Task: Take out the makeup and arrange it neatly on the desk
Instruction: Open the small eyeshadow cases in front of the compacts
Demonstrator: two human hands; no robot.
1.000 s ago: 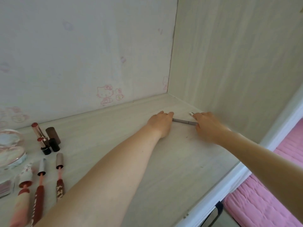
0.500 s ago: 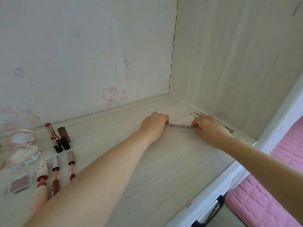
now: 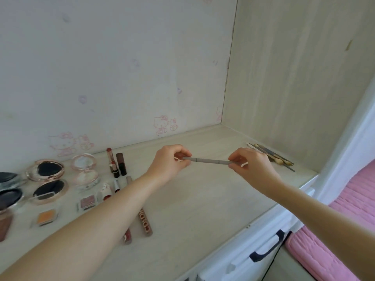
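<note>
A thin grey makeup pencil (image 3: 207, 160) is held level above the pale wooden desk (image 3: 203, 203). My left hand (image 3: 168, 165) pinches its left end and my right hand (image 3: 251, 165) pinches its right end. Several slim brushes and pencils (image 3: 274, 156) lie in a bundle by the right wall, just behind my right hand. Left of my left arm lie lipsticks (image 3: 116, 164), lip gloss tubes (image 3: 145, 222), open round compacts (image 3: 46, 177) (image 3: 85, 171) and small square eyeshadow pans (image 3: 87, 202). My left forearm hides part of the gloss tubes.
The desk sits in a corner between a cartoon-cat papered back wall (image 3: 121, 78) and a wooden side panel (image 3: 294, 78). A white drawer front with a dark handle (image 3: 267, 250) runs along the near edge. A pink bed cover (image 3: 345, 230) lies to the right.
Both hands have lifted the grey pencil off the desk and moved slightly apart along it. The view has tilted left and down, bringing more compacts and the brush bundle into sight.
</note>
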